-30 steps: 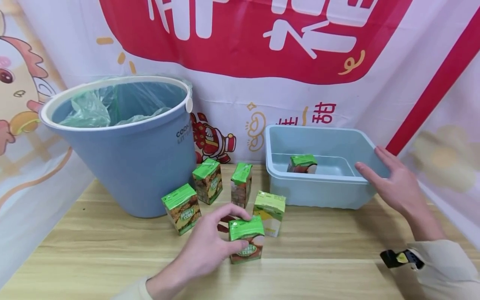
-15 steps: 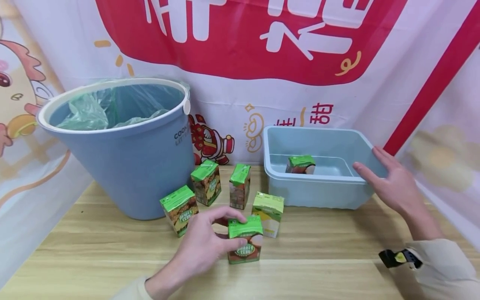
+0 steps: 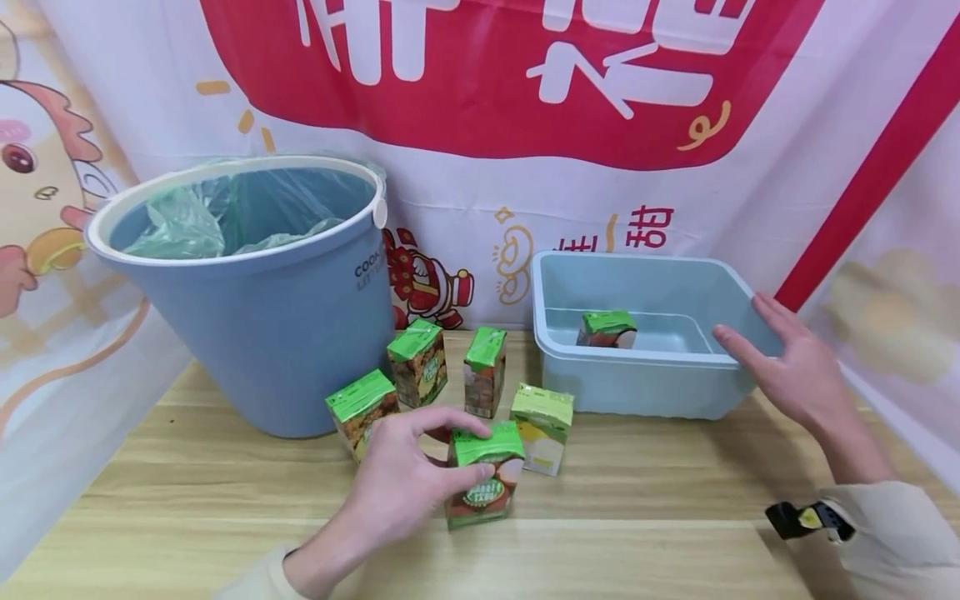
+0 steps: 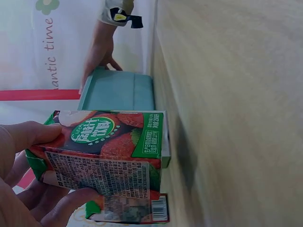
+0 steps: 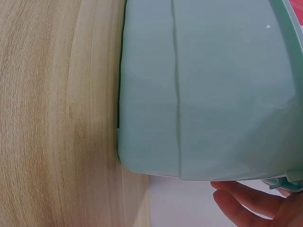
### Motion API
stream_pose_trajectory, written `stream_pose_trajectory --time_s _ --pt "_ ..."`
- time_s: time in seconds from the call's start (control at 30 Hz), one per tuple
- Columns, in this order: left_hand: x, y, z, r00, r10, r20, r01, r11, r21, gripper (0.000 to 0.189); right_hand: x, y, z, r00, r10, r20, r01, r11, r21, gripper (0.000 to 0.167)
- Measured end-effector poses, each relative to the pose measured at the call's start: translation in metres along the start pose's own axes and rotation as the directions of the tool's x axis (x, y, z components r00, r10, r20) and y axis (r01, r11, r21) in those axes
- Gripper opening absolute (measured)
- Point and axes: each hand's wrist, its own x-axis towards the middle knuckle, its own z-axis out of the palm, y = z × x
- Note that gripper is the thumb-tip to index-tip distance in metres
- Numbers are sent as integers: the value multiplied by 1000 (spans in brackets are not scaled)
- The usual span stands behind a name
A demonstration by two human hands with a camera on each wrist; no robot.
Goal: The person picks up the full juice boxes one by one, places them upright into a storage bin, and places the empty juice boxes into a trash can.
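In the head view my left hand [image 3: 397, 475] holds a green-topped juice box [image 3: 483, 492], thumb on the near face and fingers behind. The box leans slightly; whether its base is off the table I cannot tell. The left wrist view shows its printed strawberries and barcode-side text panel [image 4: 99, 172]. My right hand [image 3: 798, 367] grips the right end of a pale blue plastic tub [image 3: 637, 387], thumb over the rim. In the right wrist view its fingers [image 5: 246, 198] lie at the tub's end wall. Another juice box [image 3: 606, 329] stands inside the tub.
A blue trash bin [image 3: 277, 342] with a clear green liner [image 3: 180, 225] stands at the left. Between bin and tub are brown juice boxes [image 3: 417, 367], a narrow-side-on one [image 3: 484, 375] and a yellow-green one [image 3: 543, 429]. A printed cloth [image 3: 465, 125] hangs behind the wooden table [image 3: 637, 533].
The juice box in my left hand has tipped from upright and shifted slightly left. My right hand stays at the tub's end.
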Motion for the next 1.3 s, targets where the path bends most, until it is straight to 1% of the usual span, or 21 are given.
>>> stream_pose_trajectory --time_s 0.13,0.2,0.3,0.43,0.53,0.7,0.87,1.0,1.13,1.3 --pt "3 7 -8 999 17 -46 -17 1000 6 35 -1 2 -1 1000 3 -5 -3 1000 0 93" --pt "5 10 -12 997 30 -71 -30 1000 -5 34 -1 2 -1 1000 5 -6 -5 1000 4 93" --pt "10 15 -19 991 75 -108 -76 997 -9 34 -1 1 -2 1000 8 -6 -8 1000 3 93" --pt "19 23 -28 978 133 -158 -129 991 39 32 0 0 -1 1000 3 -3 -3 1000 1 93" --pt "28 29 -33 974 146 -173 -137 988 65 31 0 0 -1 1000 1 -3 -1 1000 0 93" --pt "41 39 -39 974 150 -172 -142 988 61 29 0 0 0 1000 0 -8 0 1000 -4 93" --pt "54 49 -40 969 160 -186 -152 987 56 27 0 1 -1 1000 -4 -8 4 1000 -6 92" --pt "65 59 -40 963 171 -207 -169 985 28 26 0 1 -1 1000 -8 -8 8 1000 -3 92" --pt "77 71 -35 955 180 -236 -188 982 -10 26 0 1 -1 1000 -3 -10 3 1000 -6 93" --pt "91 85 -27 948 178 -265 -205 976 -79 26 0 1 -1 1000 -12 -16 12 1000 1 92"
